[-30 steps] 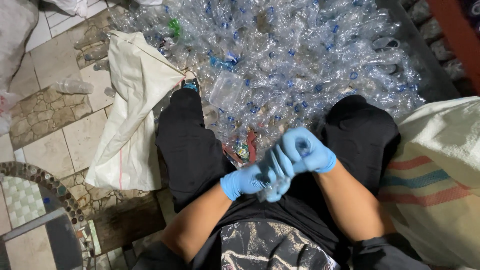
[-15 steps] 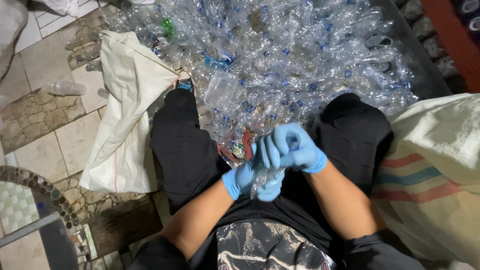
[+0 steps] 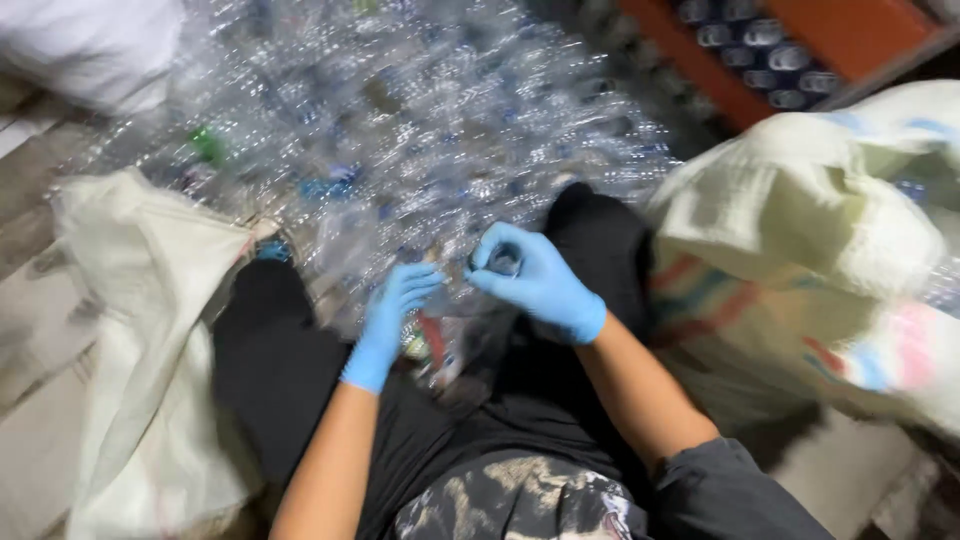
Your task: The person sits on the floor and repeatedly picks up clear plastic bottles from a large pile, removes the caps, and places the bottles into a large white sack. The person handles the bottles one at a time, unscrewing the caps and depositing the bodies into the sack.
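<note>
The right hand in its blue glove, at frame centre, is clenched on a small crushed clear plastic bottle. The blue-gloved left hand has come away since half a second ago, fingers loose and empty. Beyond, a heap of clear plastic bottles. Two woven white sacks: one lower left, one right with bottles inside.
</note>
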